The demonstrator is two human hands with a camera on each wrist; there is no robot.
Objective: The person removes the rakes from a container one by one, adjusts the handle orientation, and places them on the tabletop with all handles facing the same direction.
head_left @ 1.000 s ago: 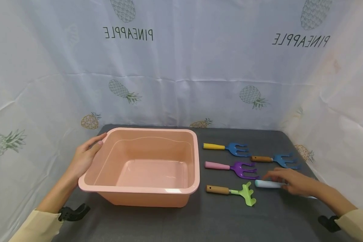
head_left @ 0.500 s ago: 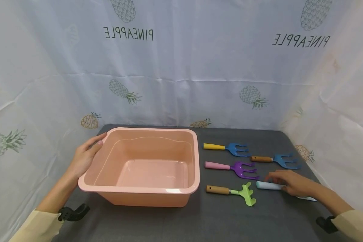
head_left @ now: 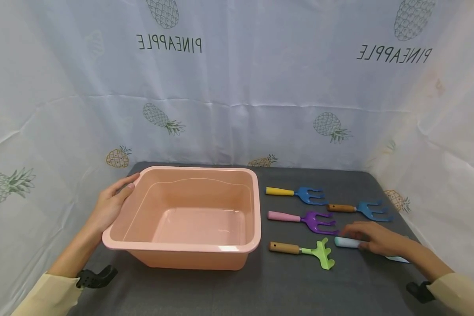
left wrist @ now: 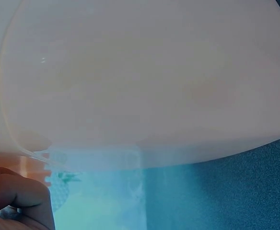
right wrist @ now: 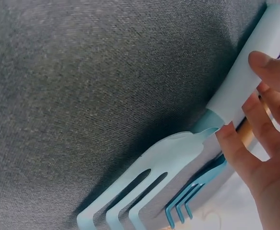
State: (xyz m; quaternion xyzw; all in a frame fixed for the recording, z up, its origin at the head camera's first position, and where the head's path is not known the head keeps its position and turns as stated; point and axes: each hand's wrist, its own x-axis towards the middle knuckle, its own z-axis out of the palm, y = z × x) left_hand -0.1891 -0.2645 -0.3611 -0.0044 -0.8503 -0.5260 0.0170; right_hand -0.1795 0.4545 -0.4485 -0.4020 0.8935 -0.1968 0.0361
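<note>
On the left in the head view, my left hand (head_left: pixel 109 208) grips the rim of a pink plastic basin (head_left: pixel 181 247). In the left wrist view, curled fingers (left wrist: pixel 22 196) show beside the basin wall (left wrist: pixel 130 81). At the right, my right hand (head_left: pixel 383 239) holds the handle of a pale blue garden hand fork (head_left: pixel 345 242). The right wrist view shows the thumb (right wrist: pixel 269 67) on one side of the white handle (right wrist: pixel 248 72) and the fingers on the other. The fork's tines point towards the wrist, low over the grey cloth or on it.
Between basin and right hand lie a yellow-handled blue fork (head_left: pixel 280 191), a pink-handled purple fork (head_left: pixel 284 216) and a wooden-handled green rake (head_left: pixel 285 248). Behind the right hand lies a wooden-handled blue fork (head_left: pixel 341 207). A pineapple-print curtain (head_left: pixel 237 131) surrounds the dark table (head_left: pixel 237 289).
My right hand has shifted left along the pale blue fork's handle, and the fork has moved very slightly right. The left hand and basin have stayed in place.
</note>
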